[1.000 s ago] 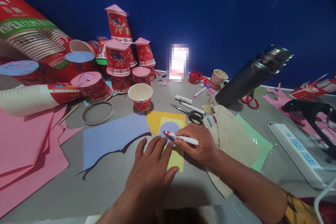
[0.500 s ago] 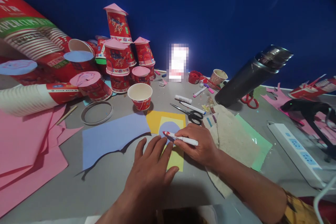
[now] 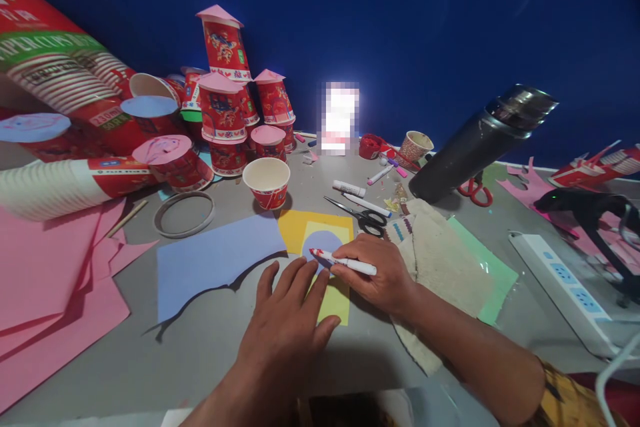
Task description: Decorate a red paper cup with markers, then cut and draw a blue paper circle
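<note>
My right hand (image 3: 373,270) is closed around a white marker (image 3: 361,267) with a red tip, which points left over a blue paper circle (image 3: 323,240). That circle lies on a pale yellow paper (image 3: 336,303), partly covered by my fingers. With fingers spread, my left hand (image 3: 287,307) rests flat, its fingertips at the circle's lower edge. Under the pale yellow sheet is an orange-yellow paper (image 3: 293,227). To the left lies a blue paper sheet (image 3: 215,263) with a curved cut edge. Whether the marker tip touches the circle, I cannot tell.
Black scissors (image 3: 363,217), markers (image 3: 349,188) and a paper cup (image 3: 267,183) sit beyond my hands. Decorated red cups (image 3: 225,107) are stacked at back left, near a grey ring (image 3: 184,215). At right are a cloth (image 3: 440,267), a dark flask (image 3: 470,147) and a power strip (image 3: 565,287).
Almost nothing differs. The marker and my right hand have shifted very slightly up and left; my left hand stays in place.
</note>
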A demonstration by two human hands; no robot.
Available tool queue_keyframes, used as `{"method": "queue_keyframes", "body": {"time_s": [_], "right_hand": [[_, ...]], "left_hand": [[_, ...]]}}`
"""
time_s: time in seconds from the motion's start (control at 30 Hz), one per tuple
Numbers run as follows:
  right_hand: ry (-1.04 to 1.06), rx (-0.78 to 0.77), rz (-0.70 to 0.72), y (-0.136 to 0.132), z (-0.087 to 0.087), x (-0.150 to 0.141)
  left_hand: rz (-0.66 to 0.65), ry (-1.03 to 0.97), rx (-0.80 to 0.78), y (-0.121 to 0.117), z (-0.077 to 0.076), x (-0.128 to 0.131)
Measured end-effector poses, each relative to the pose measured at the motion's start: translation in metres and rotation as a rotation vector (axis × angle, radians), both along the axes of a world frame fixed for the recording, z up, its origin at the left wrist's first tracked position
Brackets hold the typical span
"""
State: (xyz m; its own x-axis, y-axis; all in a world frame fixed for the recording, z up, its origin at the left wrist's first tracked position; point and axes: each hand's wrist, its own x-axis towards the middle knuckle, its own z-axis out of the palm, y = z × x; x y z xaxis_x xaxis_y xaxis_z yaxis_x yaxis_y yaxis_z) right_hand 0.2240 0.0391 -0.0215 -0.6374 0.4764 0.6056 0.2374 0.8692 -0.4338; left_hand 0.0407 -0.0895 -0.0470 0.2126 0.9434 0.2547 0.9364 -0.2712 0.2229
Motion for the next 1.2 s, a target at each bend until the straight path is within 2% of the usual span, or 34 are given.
{"method": "queue_keyframes", "body": {"time_s": [0.6,0.83,1.2], "right_hand": [[0.019,-0.003,0.047,-0.0008,0.0011,-0.0027],[0.027,-0.004,-0.017,-0.0010,-0.0009,0.0010],[0.010,0.007,0.010,0.0000,-0.0012,0.0006]], "left_hand": [[0.006,-0.013,-0.047,0.0032,0.0028,0.0011],[0.002,-0.002,-0.042,0.0025,0.0017,0.0007],[0.002,-0.024,-0.001,0.0028,0.0019,0.0035]]}}
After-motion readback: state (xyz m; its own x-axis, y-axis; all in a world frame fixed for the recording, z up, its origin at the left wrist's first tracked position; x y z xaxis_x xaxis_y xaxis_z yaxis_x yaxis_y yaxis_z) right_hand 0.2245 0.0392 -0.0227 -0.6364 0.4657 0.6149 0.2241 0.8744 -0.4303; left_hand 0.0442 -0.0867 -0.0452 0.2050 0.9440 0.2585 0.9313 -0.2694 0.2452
